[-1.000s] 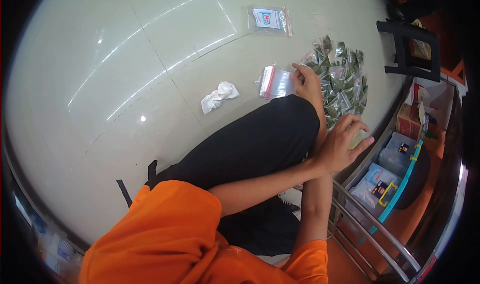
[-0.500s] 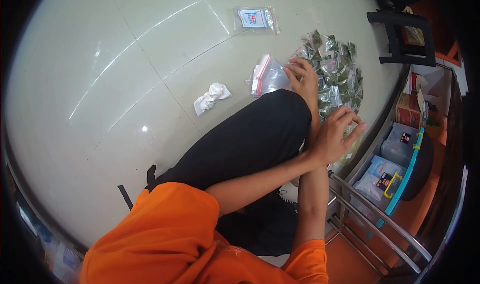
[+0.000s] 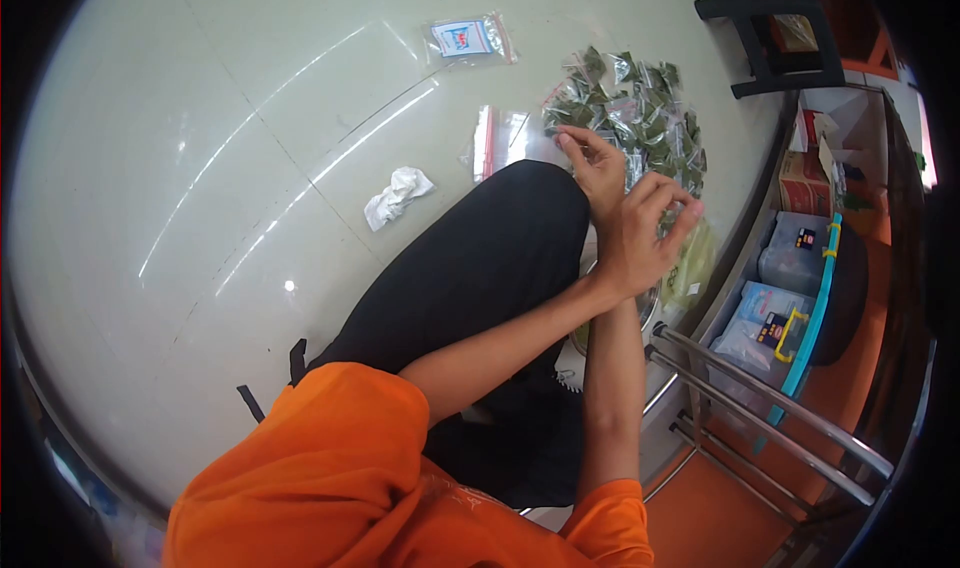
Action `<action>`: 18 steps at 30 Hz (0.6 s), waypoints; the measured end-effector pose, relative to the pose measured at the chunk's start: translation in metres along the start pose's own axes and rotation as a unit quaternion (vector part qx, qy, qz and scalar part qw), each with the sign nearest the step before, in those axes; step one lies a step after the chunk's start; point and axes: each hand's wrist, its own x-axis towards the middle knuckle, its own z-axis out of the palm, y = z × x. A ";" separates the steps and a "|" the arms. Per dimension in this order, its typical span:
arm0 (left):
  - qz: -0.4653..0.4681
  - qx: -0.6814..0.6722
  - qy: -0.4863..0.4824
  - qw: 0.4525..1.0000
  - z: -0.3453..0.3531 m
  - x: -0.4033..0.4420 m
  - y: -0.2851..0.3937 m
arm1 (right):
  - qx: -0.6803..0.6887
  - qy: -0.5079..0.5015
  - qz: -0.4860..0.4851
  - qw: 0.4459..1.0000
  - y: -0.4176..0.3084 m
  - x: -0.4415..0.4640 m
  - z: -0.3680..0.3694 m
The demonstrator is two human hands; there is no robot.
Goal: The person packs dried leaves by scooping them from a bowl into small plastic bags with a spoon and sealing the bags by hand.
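My right hand point(image 3: 598, 173) is at the edge of the clear bags point(image 3: 513, 140) on the floor point(image 3: 290, 78), beside the green packets point(image 3: 640, 108); I can't tell whether its fingers pinch plastic. My left hand point(image 3: 645, 240), fingers curved, thumb apart, crosses over my right forearm point(image 3: 614, 388).

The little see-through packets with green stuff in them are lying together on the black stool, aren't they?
Not on the stool: the head view shows the little see-through packets with green stuff in them lying together on the pale floor. The black stool stands apart from them.
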 end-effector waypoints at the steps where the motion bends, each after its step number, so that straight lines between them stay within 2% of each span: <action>1: 0.003 0.000 -0.007 1.000 -0.002 0.001 0.000 | 0.043 0.006 0.052 0.998 0.000 0.000 -0.001; 2: 0.075 0.065 0.033 0.995 -0.005 0.004 -0.001 | 0.074 0.027 0.027 0.997 0.005 -0.003 -0.015; 4: 0.128 0.180 0.084 0.972 -0.012 0.005 0.012 | 0.085 0.079 -0.004 0.993 -0.009 -0.029 -0.039; 5: 0.131 0.176 0.078 0.972 -0.013 0.004 0.014 | 0.094 0.125 -0.031 0.987 -0.021 -0.047 -0.052; 7: 0.128 0.316 0.080 0.937 -0.011 0.003 0.014 | -0.057 0.179 0.052 0.981 -0.050 -0.081 -0.085; 9: 0.106 0.322 0.045 0.940 -0.005 -0.010 -0.006 | -0.108 0.199 0.073 0.971 -0.073 -0.130 -0.117; 10: 0.001 0.272 -0.091 0.958 -0.003 -0.020 -0.016 | -0.136 0.202 0.064 0.968 -0.076 -0.155 -0.133; 11: -0.106 0.215 -0.227 0.944 0.000 -0.029 -0.022 | -0.164 0.206 0.059 0.963 -0.077 -0.179 -0.149; 12: -0.105 0.215 -0.240 0.941 0.004 -0.039 -0.022 | -0.163 0.218 0.063 0.960 -0.078 -0.201 -0.162; 14: -0.196 0.058 -0.390 0.898 0.014 -0.059 -0.022 | -0.213 0.234 0.090 0.944 -0.081 -0.241 -0.179; 15: -0.196 0.060 -0.406 0.891 0.018 -0.068 -0.021 | -0.210 0.249 0.096 0.940 -0.082 -0.254 -0.182; 17: -0.232 -0.030 -0.460 0.857 0.025 -0.086 -0.019 | -0.227 0.260 0.112 0.932 -0.082 -0.280 -0.184; 18: -0.219 -0.022 -0.471 0.854 0.025 -0.091 -0.017 | -0.212 0.284 0.113 0.928 -0.082 -0.286 -0.181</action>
